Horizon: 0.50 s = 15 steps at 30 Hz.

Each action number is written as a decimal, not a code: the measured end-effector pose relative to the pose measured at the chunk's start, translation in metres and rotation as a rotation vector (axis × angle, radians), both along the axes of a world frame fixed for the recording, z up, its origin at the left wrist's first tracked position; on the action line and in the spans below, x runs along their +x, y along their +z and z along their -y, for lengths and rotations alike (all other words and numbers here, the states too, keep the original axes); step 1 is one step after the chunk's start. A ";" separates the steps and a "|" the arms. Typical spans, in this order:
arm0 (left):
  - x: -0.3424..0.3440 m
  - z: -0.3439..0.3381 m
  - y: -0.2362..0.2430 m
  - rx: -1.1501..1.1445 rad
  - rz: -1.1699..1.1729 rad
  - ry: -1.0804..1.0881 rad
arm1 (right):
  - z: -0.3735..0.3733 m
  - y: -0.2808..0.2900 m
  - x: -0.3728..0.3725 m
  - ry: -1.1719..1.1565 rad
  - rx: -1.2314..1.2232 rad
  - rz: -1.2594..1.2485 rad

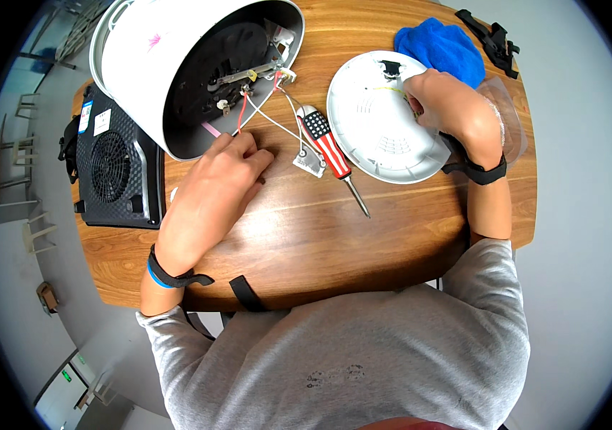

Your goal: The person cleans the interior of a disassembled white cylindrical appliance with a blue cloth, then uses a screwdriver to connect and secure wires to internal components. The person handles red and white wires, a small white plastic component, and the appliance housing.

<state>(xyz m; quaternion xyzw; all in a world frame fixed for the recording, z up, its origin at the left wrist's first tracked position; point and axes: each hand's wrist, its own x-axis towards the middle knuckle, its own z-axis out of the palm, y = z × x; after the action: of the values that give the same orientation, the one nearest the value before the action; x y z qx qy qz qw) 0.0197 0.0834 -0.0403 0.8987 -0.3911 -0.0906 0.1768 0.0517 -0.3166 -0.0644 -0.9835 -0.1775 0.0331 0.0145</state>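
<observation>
A white rice cooker (141, 64) lies tipped over at the far left, its dark underside facing me with red and white wires hanging out. My left hand (220, 175) is by its lower rim, fingers curled where a red wire (242, 115) ends; what they hold is hidden. My right hand (445, 104) reaches over a round white base cover (367, 136), fingertips drawn together inside it on something too small to name. Between the hands lies a screwdriver (327, 147) with a star-and-stripe handle, its tip toward me. Beside it, white wires run to a small metal plate (309, 163).
A black appliance (116, 168) with a round fan grille sits at the table's left. A blue cloth (442, 50) lies behind the cover, with a black strap (492, 43) at the far right corner. Clear plastic (513, 115) is under my right wrist. Another black strap (246, 292) crosses the near edge.
</observation>
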 end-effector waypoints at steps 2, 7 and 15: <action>0.001 -0.001 -0.002 0.013 0.011 -0.012 | -0.003 0.001 0.005 -0.057 -0.028 -0.101; 0.002 -0.002 -0.001 0.071 0.017 -0.031 | -0.009 0.011 0.011 -0.084 -0.023 -0.285; 0.002 -0.003 -0.006 0.089 0.019 -0.051 | -0.018 0.020 0.010 0.013 0.054 -0.370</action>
<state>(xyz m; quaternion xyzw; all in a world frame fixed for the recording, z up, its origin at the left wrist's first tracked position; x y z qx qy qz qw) 0.0217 0.0867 -0.0461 0.8962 -0.4112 -0.1037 0.1307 0.0620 -0.2982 -0.0444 -0.9587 -0.1788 0.2087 0.0729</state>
